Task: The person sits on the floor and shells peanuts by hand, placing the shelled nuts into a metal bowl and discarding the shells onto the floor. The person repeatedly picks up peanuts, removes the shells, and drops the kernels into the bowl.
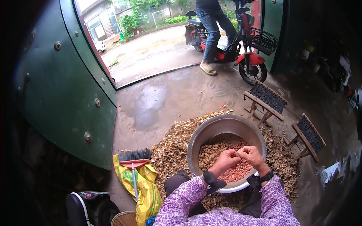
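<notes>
My left hand (pixel 226 161) and my right hand (pixel 252 157) meet over a wide metal basin (pixel 200 132), both closed with fingertips pinched around something small, mostly hidden by the fingers. Inside the basin, unshelled peanuts (pixel 211 152) lie toward the left and pink shelled kernels (pixel 233 175) toward the right and front. A heap of broken shells (pixel 169 147) surrounds the basin on the floor. My dark-trousered knees are either side of the basin's near part.
Two woven stools (pixel 266 97) stand right. A broom (pixel 135 162) lies on a yellow sack (pixel 145 192) at left, near a black machine (pixel 90 207). Ahead, a person in jeans (pixel 213 34) is at a red-black scooter (pixel 252 64) in the doorway. A green door (pixel 64 98) stands left.
</notes>
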A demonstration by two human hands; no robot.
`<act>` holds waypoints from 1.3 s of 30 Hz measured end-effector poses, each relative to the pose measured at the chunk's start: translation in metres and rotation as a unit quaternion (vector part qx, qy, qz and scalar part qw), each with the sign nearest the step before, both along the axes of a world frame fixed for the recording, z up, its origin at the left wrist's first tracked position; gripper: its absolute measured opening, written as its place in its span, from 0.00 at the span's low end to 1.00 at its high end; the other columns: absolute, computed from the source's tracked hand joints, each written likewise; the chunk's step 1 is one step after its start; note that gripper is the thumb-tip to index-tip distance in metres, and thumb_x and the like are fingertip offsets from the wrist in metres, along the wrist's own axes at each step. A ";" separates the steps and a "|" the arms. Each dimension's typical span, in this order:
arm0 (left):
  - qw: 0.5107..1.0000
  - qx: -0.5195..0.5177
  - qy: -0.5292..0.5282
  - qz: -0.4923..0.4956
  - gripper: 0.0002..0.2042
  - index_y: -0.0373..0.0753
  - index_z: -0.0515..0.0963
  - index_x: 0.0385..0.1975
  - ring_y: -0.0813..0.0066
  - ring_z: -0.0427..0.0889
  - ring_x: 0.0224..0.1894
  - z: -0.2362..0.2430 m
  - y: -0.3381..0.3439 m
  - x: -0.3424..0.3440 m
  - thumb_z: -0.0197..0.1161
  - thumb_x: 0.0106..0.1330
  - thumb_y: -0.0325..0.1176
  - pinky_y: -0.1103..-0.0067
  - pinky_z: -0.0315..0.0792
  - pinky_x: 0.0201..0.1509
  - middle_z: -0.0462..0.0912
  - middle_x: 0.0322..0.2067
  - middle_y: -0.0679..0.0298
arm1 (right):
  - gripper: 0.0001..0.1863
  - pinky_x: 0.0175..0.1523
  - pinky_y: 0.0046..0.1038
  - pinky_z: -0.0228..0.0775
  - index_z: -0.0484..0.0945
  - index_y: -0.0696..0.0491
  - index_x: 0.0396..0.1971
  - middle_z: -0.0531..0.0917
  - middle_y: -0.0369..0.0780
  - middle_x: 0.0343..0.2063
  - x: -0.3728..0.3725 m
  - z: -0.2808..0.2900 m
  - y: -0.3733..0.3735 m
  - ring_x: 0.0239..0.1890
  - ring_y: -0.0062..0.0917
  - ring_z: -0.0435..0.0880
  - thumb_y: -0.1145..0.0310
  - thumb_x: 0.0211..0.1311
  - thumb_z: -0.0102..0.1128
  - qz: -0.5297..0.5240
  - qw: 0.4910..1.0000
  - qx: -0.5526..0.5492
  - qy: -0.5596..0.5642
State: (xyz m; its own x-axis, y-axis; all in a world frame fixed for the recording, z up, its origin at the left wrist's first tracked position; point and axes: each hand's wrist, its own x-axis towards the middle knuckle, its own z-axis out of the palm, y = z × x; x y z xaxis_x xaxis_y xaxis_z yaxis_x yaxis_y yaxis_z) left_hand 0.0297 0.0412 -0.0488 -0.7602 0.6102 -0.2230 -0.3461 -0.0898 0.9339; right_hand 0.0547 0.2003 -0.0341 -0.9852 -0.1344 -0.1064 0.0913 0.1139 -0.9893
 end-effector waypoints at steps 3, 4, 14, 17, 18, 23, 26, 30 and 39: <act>1.000 -0.007 -0.001 -0.004 0.05 0.35 0.70 0.25 0.84 0.72 0.19 0.004 0.000 -0.003 0.57 0.53 0.28 0.87 0.67 0.21 0.72 0.19 0.68 | 0.08 0.31 0.15 0.65 0.75 0.58 0.24 0.76 0.32 0.22 -0.003 -0.001 0.003 0.25 0.12 0.71 0.68 0.53 0.56 -0.001 1.000 -0.015 -0.009; 1.000 0.013 -0.010 -0.003 0.05 0.35 0.70 0.25 0.84 0.71 0.19 0.005 0.000 -0.003 0.57 0.54 0.28 0.87 0.68 0.21 0.72 0.19 0.68 | 0.08 0.31 0.15 0.65 0.74 0.58 0.25 0.76 0.32 0.22 -0.003 -0.003 0.003 0.25 0.12 0.72 0.68 0.53 0.56 -0.004 0.999 -0.033 -0.014; 0.995 0.091 -0.042 -0.002 0.05 0.35 0.70 0.26 0.83 0.71 0.20 0.006 -0.005 -0.001 0.55 0.57 0.30 0.85 0.69 0.21 0.72 0.20 0.67 | 0.11 0.33 0.19 0.70 0.71 0.57 0.28 0.75 0.35 0.25 -0.003 -0.009 -0.002 0.27 0.16 0.75 0.64 0.55 0.55 0.016 0.979 -0.188 -0.078; 0.992 0.117 -0.047 0.000 0.05 0.35 0.71 0.26 0.83 0.71 0.20 0.004 -0.005 -0.001 0.56 0.57 0.30 0.86 0.69 0.21 0.73 0.21 0.67 | 0.12 0.35 0.20 0.71 0.71 0.57 0.28 0.76 0.36 0.25 -0.004 -0.019 0.001 0.27 0.18 0.76 0.63 0.56 0.54 0.017 0.976 -0.203 -0.081; 0.992 0.117 -0.047 -0.001 0.05 0.35 0.71 0.26 0.83 0.71 0.20 0.004 -0.005 -0.002 0.56 0.57 0.30 0.86 0.69 0.21 0.73 0.21 0.67 | 0.12 0.35 0.20 0.71 0.71 0.57 0.28 0.76 0.36 0.25 -0.004 -0.019 0.002 0.27 0.18 0.76 0.63 0.56 0.54 0.016 0.976 -0.203 -0.081; 0.988 0.141 -0.050 0.031 0.06 0.35 0.71 0.30 0.83 0.73 0.21 0.007 -0.005 -0.005 0.57 0.57 0.29 0.86 0.71 0.21 0.75 0.23 0.67 | 0.13 0.32 0.16 0.68 0.72 0.56 0.27 0.76 0.34 0.23 -0.004 -0.010 0.001 0.25 0.15 0.75 0.59 0.56 0.53 -0.017 0.974 -0.211 -0.074; 0.985 0.160 -0.054 0.033 0.07 0.36 0.69 0.33 0.83 0.73 0.21 0.004 -0.006 -0.004 0.57 0.56 0.27 0.85 0.71 0.22 0.75 0.25 0.66 | 0.13 0.32 0.16 0.67 0.72 0.56 0.26 0.76 0.34 0.22 -0.002 -0.009 -0.002 0.25 0.14 0.74 0.59 0.56 0.54 -0.001 0.975 -0.207 -0.080; 0.990 0.133 -0.034 0.011 0.06 0.36 0.68 0.32 0.82 0.74 0.22 0.003 -0.007 -0.004 0.57 0.56 0.27 0.85 0.72 0.23 0.75 0.25 0.65 | 0.12 0.31 0.15 0.66 0.73 0.56 0.25 0.76 0.33 0.22 0.000 -0.006 -0.005 0.25 0.13 0.73 0.61 0.54 0.56 0.004 0.979 -0.193 -0.065; 0.973 0.183 -0.136 -0.027 0.06 0.37 0.67 0.32 0.76 0.77 0.23 0.003 -0.012 -0.005 0.55 0.57 0.25 0.82 0.74 0.24 0.76 0.26 0.60 | 0.12 0.28 0.14 0.65 0.74 0.57 0.24 0.76 0.32 0.20 0.003 0.009 -0.007 0.22 0.12 0.72 0.63 0.55 0.55 0.007 0.994 -0.111 -0.024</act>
